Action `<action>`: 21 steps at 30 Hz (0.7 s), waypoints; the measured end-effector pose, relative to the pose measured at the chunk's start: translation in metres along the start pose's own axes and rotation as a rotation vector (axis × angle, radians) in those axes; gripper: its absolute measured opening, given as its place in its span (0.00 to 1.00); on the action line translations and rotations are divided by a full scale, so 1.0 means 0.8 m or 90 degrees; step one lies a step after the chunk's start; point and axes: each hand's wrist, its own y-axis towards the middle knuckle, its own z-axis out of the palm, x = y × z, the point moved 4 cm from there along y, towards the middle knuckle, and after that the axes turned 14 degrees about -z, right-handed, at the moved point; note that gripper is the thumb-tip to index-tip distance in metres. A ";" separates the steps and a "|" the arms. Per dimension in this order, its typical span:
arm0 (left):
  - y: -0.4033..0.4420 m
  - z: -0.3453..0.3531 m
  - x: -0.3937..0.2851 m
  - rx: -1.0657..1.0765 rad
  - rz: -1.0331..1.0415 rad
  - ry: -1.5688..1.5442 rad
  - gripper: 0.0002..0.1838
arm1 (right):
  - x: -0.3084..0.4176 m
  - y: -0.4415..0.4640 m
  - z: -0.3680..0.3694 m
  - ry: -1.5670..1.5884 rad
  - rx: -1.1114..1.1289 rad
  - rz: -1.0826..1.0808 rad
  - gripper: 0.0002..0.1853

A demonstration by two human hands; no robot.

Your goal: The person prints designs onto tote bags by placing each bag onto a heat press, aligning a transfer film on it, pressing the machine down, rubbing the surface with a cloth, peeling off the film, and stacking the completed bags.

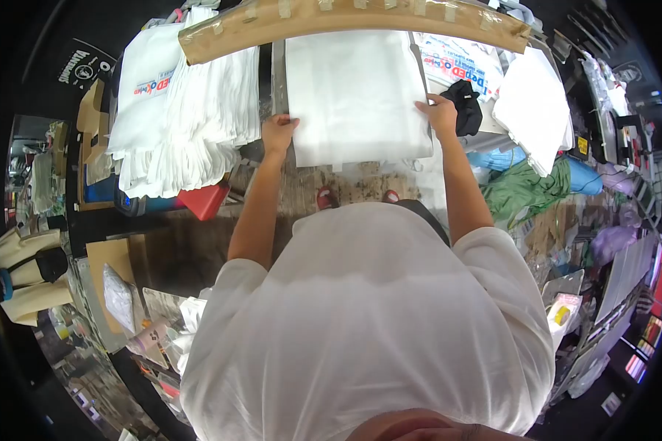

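Note:
A blank white fabric piece lies flat over a narrow board in front of me, its near edge hanging towards my body. My left hand pinches its left edge near the lower corner. On the opposite side, the fingers of my right hand are closed on the right edge, a little higher up. A black cloth lies just beyond my right hand. To the left is a thick stack of white fabric pieces, the top one printed in red and blue.
A taped brown cardboard beam crosses above the board. At right lie printed white pieces and a blank white pile. Green cloth hangs lower right. A red bin stands under the left stack.

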 end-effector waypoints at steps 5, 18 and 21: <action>-0.006 0.002 -0.008 -0.011 -0.012 -0.009 0.22 | -0.011 0.002 0.008 0.081 -0.019 0.047 0.26; -0.007 0.001 -0.009 -0.030 -0.045 -0.058 0.22 | -0.034 -0.005 0.017 0.147 -0.019 0.093 0.22; -0.011 0.000 -0.020 -0.038 -0.042 -0.060 0.23 | -0.046 -0.016 0.014 0.226 0.043 0.100 0.25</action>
